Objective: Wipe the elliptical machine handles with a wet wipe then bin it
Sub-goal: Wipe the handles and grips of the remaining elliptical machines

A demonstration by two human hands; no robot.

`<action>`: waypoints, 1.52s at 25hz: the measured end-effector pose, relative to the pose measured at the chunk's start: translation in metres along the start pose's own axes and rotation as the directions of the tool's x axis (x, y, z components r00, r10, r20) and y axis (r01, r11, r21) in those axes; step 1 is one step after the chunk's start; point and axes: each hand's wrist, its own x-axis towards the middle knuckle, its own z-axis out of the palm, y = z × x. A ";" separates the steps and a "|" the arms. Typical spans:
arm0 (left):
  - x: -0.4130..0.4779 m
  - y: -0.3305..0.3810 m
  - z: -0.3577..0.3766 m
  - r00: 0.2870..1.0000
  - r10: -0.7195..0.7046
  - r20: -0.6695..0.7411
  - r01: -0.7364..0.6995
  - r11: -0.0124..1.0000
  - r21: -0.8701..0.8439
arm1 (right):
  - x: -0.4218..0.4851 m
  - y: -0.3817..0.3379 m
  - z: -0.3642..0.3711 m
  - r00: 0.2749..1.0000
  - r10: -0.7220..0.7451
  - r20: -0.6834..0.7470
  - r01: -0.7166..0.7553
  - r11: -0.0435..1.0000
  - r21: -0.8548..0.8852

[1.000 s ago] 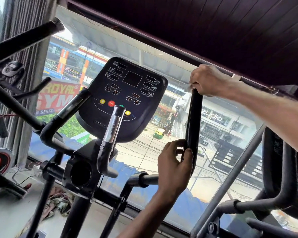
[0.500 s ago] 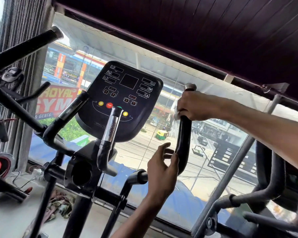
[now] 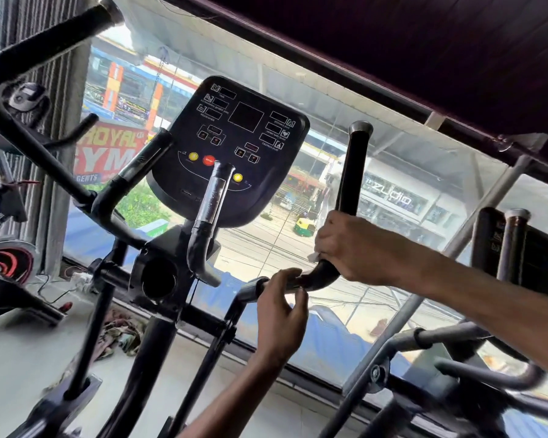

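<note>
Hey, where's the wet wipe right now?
In the head view, right of centre, the right hand grips the wet wipe round the handle at its lower bend, just above the left hand.

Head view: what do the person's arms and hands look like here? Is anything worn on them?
Both are bare. The left hand and right hand have no gloves, and no ring, watch or wristband shows. The left forearm and right forearm are uncovered as far as the frame edges, so no sleeve is in view. No markings are visible.
</note>
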 end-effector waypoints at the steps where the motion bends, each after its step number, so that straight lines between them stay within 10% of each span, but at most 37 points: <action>1: -0.001 -0.003 -0.001 1.000 -0.003 0.001 0.003 1.000 0.007 | -0.005 -0.013 0.002 0.999 0.005 -0.034 -0.007 0.999 -0.054; 10: -0.005 -0.027 -0.017 0.996 -0.053 0.070 0.054 0.998 -0.010 | 0.007 -0.115 0.068 0.987 0.152 -0.049 -0.160 0.954 -0.253; 17: 0.004 -0.060 -0.052 0.973 -0.220 0.073 0.207 0.965 0.162 | 0.041 -0.157 0.121 0.890 0.454 -0.036 -0.444 0.883 0.155; 22: -0.002 -0.084 -0.097 0.926 -0.374 0.062 0.335 0.885 0.323 | 0.059 -0.194 0.158 0.665 0.705 0.249 -0.507 0.181 0.843; 28: -0.051 -0.091 -0.168 0.786 -0.615 -0.067 0.616 0.770 0.163 | 0.079 -0.265 0.179 0.728 0.382 0.570 -0.264 -0.611 0.746; 38: -0.234 0.017 -0.316 0.560 -0.578 -0.594 0.613 0.771 -0.172 | 0.094 -0.455 0.076 0.980 -0.076 0.183 -0.176 -0.753 0.634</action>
